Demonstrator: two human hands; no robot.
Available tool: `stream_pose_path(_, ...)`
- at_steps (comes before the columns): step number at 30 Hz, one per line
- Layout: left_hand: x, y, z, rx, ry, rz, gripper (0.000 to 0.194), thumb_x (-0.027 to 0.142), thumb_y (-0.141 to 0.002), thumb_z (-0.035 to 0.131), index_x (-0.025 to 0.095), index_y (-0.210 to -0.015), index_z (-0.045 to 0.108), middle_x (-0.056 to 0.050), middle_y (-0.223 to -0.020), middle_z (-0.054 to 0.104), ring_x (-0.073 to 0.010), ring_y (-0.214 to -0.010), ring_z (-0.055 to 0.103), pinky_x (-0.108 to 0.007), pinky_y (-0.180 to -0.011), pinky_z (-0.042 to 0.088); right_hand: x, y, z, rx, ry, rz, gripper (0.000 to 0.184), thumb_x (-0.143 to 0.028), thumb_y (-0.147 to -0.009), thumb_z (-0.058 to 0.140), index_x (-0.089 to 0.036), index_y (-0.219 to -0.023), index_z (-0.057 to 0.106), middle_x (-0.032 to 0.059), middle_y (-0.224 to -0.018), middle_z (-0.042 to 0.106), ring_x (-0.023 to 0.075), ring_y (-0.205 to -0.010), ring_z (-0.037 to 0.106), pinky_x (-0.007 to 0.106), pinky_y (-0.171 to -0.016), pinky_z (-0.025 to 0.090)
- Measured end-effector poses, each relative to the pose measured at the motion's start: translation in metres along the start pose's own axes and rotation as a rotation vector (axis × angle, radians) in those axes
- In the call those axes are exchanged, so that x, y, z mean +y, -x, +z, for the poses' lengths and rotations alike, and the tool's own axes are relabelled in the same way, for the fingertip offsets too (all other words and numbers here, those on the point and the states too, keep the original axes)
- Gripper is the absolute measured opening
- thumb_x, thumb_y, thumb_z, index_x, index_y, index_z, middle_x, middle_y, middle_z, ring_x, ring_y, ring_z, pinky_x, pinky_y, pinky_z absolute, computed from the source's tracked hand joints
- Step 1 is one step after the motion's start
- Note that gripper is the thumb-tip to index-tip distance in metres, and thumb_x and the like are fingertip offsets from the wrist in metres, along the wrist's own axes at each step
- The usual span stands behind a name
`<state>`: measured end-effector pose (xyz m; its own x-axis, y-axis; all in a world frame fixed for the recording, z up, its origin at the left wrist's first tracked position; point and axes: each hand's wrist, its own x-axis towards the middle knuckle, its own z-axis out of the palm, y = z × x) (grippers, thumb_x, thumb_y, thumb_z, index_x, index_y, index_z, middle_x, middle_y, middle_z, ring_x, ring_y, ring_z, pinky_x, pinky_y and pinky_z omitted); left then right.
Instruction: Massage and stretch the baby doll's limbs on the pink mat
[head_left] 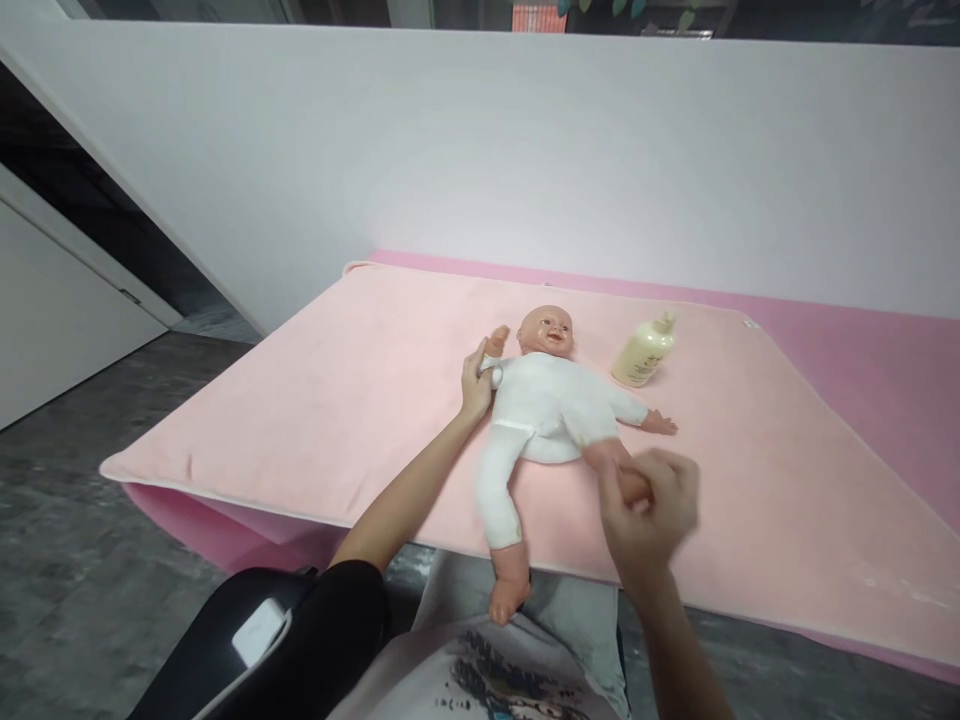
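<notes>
A baby doll (541,400) in a white bodysuit lies on its back on a pink towel (337,400), head toward the wall. My left hand (475,378) grips the doll's raised arm at the white sleeve. My right hand (649,505) is blurred by motion and closed around the doll's bare leg near the knee. The doll's other leg (501,520) hangs over the table's front edge.
A cream lotion bottle (643,352) lies on its side on the towel, right of the doll's head. A white wall stands behind the pink table (885,380). A dark bag (225,640) rests at my lower left, above grey floor.
</notes>
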<state>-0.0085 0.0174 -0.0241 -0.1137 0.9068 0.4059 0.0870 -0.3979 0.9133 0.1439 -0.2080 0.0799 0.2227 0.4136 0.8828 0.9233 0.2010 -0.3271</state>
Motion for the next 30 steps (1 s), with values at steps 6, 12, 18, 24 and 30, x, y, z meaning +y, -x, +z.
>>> stream_pose_path(6,0.008,0.008,-0.002,-0.259,-0.248,0.24,0.058,0.002,-0.07,0.039,0.031,-0.11,0.069,-0.004,-0.12,0.056,-0.0226,-0.114,0.048,-0.044,-0.103,0.039,0.028,-0.007,0.083,-0.335,0.069,0.181,0.019,-0.033,-0.086,0.053,-0.018,-0.077,0.057,0.0041,-0.082,0.045,0.0129,-0.067,0.048,0.021,-0.05,0.035)
stream_pose_path(12,0.006,0.008,-0.002,-0.26,-0.24,0.253,0.061,0.001,-0.068,0.039,0.032,-0.112,0.068,-0.003,-0.121,0.056,-0.0232,-0.114,0.049,-0.045,-0.102,0.041,0.027,0.004,0.069,-0.304,0.064,0.186,0.025,-0.04,-0.089,0.05,-0.017,-0.08,0.059,0.0057,-0.086,0.046,0.0143,-0.072,0.05,0.023,-0.052,0.038)
stream_pose_path(18,0.007,0.006,-0.002,-0.239,-0.207,0.209,0.058,0.003,-0.07,0.041,0.031,-0.114,0.067,-0.003,-0.121,0.057,-0.0231,-0.115,0.049,-0.044,-0.104,0.039,0.027,0.014,0.063,-0.293,0.027,0.183,0.025,-0.041,-0.089,0.053,-0.017,-0.081,0.058,0.006,-0.086,0.048,0.014,-0.072,0.052,0.022,-0.051,0.04)
stream_pose_path(24,0.007,0.004,-0.001,-0.209,-0.172,0.19,0.054,0.009,-0.077,0.045,0.027,-0.126,0.059,-0.006,-0.122,0.056,-0.0231,-0.116,0.049,-0.041,-0.105,0.037,0.025,0.026,0.045,-0.269,0.046,0.169,0.024,-0.037,-0.089,0.054,-0.017,-0.078,0.058,0.0049,-0.083,0.046,0.0118,-0.067,0.051,0.021,-0.051,0.041)
stream_pose_path(30,0.004,0.002,-0.001,-0.105,-0.014,0.062,0.053,0.02,-0.082,0.055,0.026,-0.134,0.048,-0.007,-0.129,0.054,-0.0244,-0.121,0.047,-0.04,-0.106,0.035,0.024,0.045,0.032,-0.206,0.13,0.104,0.019,-0.033,-0.086,0.06,-0.017,-0.078,0.056,0.0053,-0.083,0.047,0.0119,-0.067,0.05,0.02,-0.05,0.04)
